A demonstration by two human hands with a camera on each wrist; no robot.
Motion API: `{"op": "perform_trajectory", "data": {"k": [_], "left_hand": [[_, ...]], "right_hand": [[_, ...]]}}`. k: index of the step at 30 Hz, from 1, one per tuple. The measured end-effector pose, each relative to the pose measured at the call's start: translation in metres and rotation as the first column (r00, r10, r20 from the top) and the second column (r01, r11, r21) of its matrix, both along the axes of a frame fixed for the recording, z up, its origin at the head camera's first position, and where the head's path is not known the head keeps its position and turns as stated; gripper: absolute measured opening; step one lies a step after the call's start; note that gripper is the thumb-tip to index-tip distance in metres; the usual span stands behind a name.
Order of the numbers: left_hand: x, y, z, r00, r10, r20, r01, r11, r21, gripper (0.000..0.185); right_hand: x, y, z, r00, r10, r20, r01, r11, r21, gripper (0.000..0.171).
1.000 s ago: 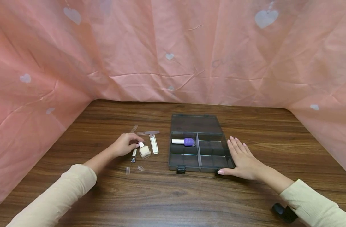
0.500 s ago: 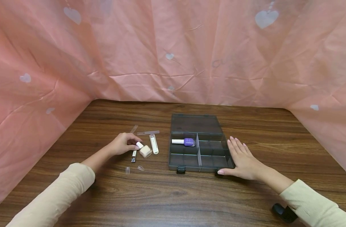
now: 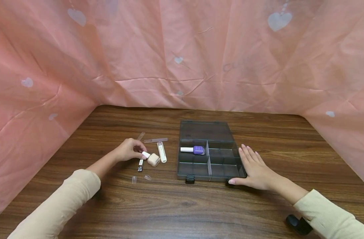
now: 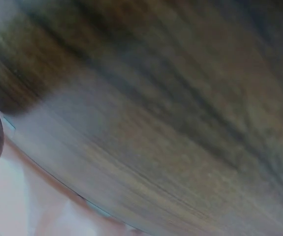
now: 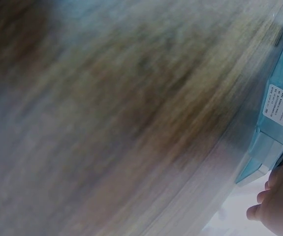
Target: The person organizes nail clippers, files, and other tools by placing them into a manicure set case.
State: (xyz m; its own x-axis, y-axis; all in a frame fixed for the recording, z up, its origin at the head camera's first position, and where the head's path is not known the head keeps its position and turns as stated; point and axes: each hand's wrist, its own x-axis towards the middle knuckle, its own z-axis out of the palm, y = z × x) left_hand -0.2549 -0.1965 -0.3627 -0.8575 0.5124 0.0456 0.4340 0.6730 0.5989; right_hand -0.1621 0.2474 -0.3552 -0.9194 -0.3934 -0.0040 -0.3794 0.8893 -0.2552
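My left hand point(image 3: 131, 150) pinches the white cap of a cream nail polish bottle point(image 3: 153, 159), which is tilted with its base toward the right. Beside the bottle are a white nail clipper point(image 3: 162, 152) and a second, partly covered nail clipper point(image 3: 140, 165). My right hand point(image 3: 256, 169) lies with straight fingers along the right side of a dark see-through compartment box point(image 3: 190, 169), thumb at its front latch. The box's lid is laid back, and a purple nail polish bottle point(image 3: 198, 150) with a white cap lies in its back left compartment.
Clear flat strips point(image 3: 155, 140) lie behind the clippers. Two small clear nail tips point(image 3: 134, 180) are on the wood table point(image 3: 176, 212) in front. A black object point(image 3: 298, 224) sits by my right sleeve. A pink curtain point(image 3: 182, 49) surrounds the table.
The cream nail polish bottle has tipped over more toward the right as my left hand draws slightly left with its cap. My right hand stays against the box.
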Motion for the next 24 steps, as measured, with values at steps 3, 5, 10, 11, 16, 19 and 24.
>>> {"op": "perform_trajectory", "data": {"k": [3, 5, 10, 11, 16, 19, 24], "left_hand": [[0.001, -0.001, 0.000, 1.000, 0.002, 0.000, -0.002, 1.000, 0.007, 0.016], [0.003, -0.001, 0.002, 1.000, 0.007, 0.002, -0.007, 1.000, 0.021, 0.015], [0.006, -0.002, 0.006, 1.000, 0.002, 0.007, -0.002, 0.998, 0.069, 0.015], [0.006, -0.001, 0.007, 1.000, 0.000, 0.010, -0.001, 0.997, 0.078, 0.015], [0.009, 0.001, 0.012, 1.000, 0.007, 0.005, -0.007, 0.996, 0.092, 0.012], [0.012, 0.002, 0.014, 1.000, 0.018, 0.007, -0.018, 0.996, 0.093, 0.012], [0.017, 0.003, 0.016, 0.999, 0.038, -0.016, -0.036, 0.993, 0.109, 0.013]], "right_hand": [[0.000, 0.000, -0.001, 1.000, 0.003, 0.003, -0.003, 1.000, -0.004, 0.116], [0.000, -0.001, -0.001, 1.000, 0.005, 0.004, -0.005, 1.000, -0.004, 0.116], [0.000, -0.001, 0.001, 1.000, 0.004, 0.003, -0.004, 1.000, 0.001, 0.116], [0.000, -0.001, 0.001, 1.000, 0.003, 0.003, -0.003, 1.000, 0.002, 0.116], [0.001, -0.001, 0.003, 1.000, 0.000, 0.003, 0.000, 1.000, 0.002, 0.116], [0.001, -0.001, 0.003, 1.000, 0.001, 0.006, -0.001, 1.000, 0.000, 0.116], [0.001, -0.002, 0.003, 1.000, 0.002, 0.005, -0.002, 1.000, 0.006, 0.116]]}}
